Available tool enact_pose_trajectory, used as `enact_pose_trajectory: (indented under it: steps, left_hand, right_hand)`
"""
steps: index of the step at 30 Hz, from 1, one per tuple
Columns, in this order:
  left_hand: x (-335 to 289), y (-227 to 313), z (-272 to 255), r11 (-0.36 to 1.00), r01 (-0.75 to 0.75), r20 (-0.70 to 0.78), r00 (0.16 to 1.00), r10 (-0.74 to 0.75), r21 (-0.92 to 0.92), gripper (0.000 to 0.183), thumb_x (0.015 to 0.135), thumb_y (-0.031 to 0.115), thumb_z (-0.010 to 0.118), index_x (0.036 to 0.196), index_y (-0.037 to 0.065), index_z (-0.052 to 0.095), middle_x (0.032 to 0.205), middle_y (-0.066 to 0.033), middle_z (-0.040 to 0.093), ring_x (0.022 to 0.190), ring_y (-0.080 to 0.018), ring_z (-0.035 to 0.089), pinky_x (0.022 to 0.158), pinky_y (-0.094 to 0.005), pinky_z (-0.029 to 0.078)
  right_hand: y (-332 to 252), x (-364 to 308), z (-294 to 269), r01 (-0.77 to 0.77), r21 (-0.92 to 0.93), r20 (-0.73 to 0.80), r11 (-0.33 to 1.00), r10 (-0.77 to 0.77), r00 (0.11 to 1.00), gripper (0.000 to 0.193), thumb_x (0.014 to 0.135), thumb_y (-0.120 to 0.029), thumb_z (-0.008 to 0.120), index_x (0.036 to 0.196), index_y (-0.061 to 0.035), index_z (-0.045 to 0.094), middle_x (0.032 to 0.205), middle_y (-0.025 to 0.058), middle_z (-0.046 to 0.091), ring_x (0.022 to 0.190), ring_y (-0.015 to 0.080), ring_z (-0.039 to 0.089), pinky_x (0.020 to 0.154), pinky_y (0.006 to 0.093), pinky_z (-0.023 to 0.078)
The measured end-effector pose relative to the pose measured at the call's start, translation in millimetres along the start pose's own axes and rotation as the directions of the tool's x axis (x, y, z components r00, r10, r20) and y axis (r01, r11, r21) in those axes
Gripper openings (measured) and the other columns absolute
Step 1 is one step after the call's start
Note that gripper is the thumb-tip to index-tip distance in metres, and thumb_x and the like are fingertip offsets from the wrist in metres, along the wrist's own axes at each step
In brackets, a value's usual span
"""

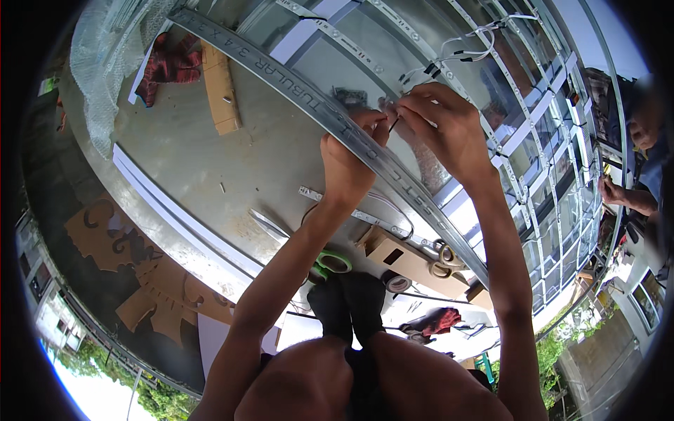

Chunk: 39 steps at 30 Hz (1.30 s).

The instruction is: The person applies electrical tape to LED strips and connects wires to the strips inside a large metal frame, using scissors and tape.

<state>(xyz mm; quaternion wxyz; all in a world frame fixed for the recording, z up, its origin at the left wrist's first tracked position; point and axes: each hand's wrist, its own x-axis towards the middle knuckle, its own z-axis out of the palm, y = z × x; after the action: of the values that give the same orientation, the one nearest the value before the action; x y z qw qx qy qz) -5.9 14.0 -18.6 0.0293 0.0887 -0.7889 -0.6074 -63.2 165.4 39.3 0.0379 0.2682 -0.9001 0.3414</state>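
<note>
Two bare hands work close together over a metal frame, seen from above, between the person's own bare knees. The left hand [347, 165] reaches past a long gray metal bar [312, 97], which crosses in front of it, so the fingertips show on the far side. The right hand [449, 130] comes in from the right, over the frame. Both grips are narrow, thumb against fingers, pinching a thin dark strand [394, 126] that shows in the small gap between them; its ends are hidden.

Around the right hand spreads a grid of metal bars and white light strips [344, 43], with white wires [460, 55] just beyond the knuckles.

On the gray surface [189, 151] below the left forearm lie green-handled scissors [269, 225], blades pointing up and left. To their right are a roll of tape [398, 282], an open cardboard box [411, 262] and a second pair of scissors [449, 269] with tan handles. At upper left, a cardboard strip [220, 95] lies beside a dark red cloth [168, 70], with bubble wrap [102, 77] farther left. At the far right edge, another person's hand [612, 189] is near the frame.
</note>
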Motion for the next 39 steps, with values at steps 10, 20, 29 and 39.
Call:
enact_pose_trajectory:
  steps: [10, 20, 29, 39]
  left_hand:
    - [16, 6, 17, 0.949, 0.056, 0.06, 0.997, -0.039, -0.309, 0.012, 0.092, 0.007, 0.057, 0.099, -0.002, 0.059, 0.083, -0.0084, 0.066, 0.07, -0.0088, 0.059, 0.062, -0.022, 0.045]
    - [21, 3, 13, 0.916, 0.069, 0.124, 0.992, -0.021, -0.395, 0.015, 0.091, 0.006, 0.059, 0.102, -0.002, 0.063, 0.082, -0.0057, 0.065, 0.07, -0.007, 0.057, 0.063, -0.0219, 0.046]
    - [19, 5, 12, 0.886, 0.137, 0.163, 0.984, -0.07, -0.443, 0.014, 0.09, 0.006, 0.061, 0.101, -0.002, 0.064, 0.086, -0.0076, 0.066, 0.078, -0.0099, 0.062, 0.071, -0.0222, 0.048]
    - [17, 6, 10, 0.86, 0.137, 0.17, 0.984, -0.059, -0.492, 0.014, 0.089, 0.005, 0.062, 0.1, -0.002, 0.064, 0.089, -0.0095, 0.067, 0.082, -0.0119, 0.063, 0.079, -0.0243, 0.049]
  right_hand:
    - [15, 2, 2, 0.077, 0.004, 0.04, 0.997, -0.077, 0.996, 0.014, 0.08, -0.007, 0.064, 0.094, -0.0033, 0.062, 0.084, 0.0101, 0.06, 0.072, 0.0293, 0.061, 0.062, 0.0382, 0.05]
    - [21, 4, 2, 0.062, 0.095, 0.063, 0.994, -0.068, 0.996, 0.018, 0.083, -0.007, 0.064, 0.101, -0.0032, 0.063, 0.084, 0.0124, 0.061, 0.073, 0.0307, 0.062, 0.063, 0.0382, 0.05]
    - [14, 9, -8, 0.186, -0.087, 0.073, 0.979, -0.18, 0.981, 0.029, 0.078, -0.005, 0.069, 0.106, -0.0038, 0.063, 0.097, 0.011, 0.062, 0.08, 0.0279, 0.064, 0.067, 0.035, 0.054]
    - [16, 4, -9, 0.24, -0.183, 0.165, 0.953, -0.211, 0.963, 0.028, 0.077, -0.003, 0.071, 0.104, -0.0024, 0.065, 0.096, 0.0108, 0.063, 0.079, 0.0266, 0.065, 0.066, 0.0342, 0.054]
